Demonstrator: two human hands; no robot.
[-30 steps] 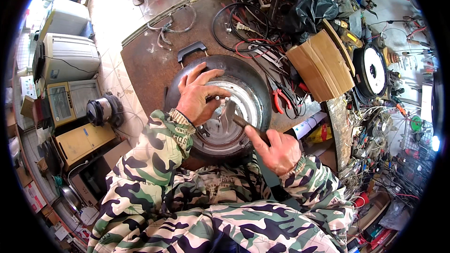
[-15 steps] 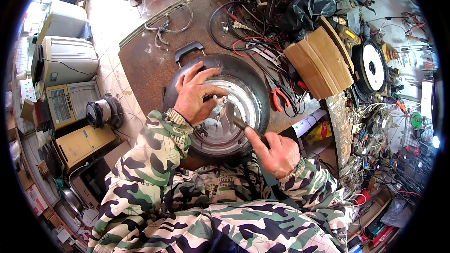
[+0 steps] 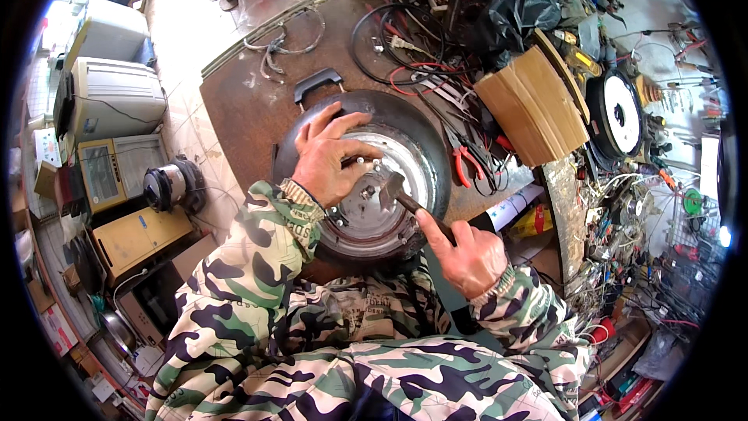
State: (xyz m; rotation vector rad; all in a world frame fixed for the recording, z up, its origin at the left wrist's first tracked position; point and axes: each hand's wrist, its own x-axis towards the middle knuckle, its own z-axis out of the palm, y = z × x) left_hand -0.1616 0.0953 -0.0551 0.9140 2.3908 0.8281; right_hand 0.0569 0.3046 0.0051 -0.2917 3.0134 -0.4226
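Note:
A round dark pan (image 3: 427, 134) lies upside down in front of me, its pale metal underside (image 3: 405, 157) facing up and a black side handle (image 3: 316, 84) at its far edge. My left hand (image 3: 331, 157) rests over the left half of the underside. Its thumb and index finger are closed together near small metal posts, and whatever they pinch is too small to make out. My right hand (image 3: 469, 259) grips a hammer (image 3: 427, 215) by its handle, index finger stretched along it. The hammer's head is over the middle of the underside, near the left fingertips.
The pan sits on a rusty metal table (image 3: 238, 97). Red-handled pliers (image 3: 466, 164), a black cable (image 3: 358, 39) and a cardboard box (image 3: 531, 105) lie to the right. A grey cord (image 3: 274, 48) is at the far left. A cooker-like appliance (image 3: 167, 187) stands on the left.
The hammer head has tilted and shifted slightly right and closer to the underside. My right hand has moved a little right. The left hand keeps its place on the pan.

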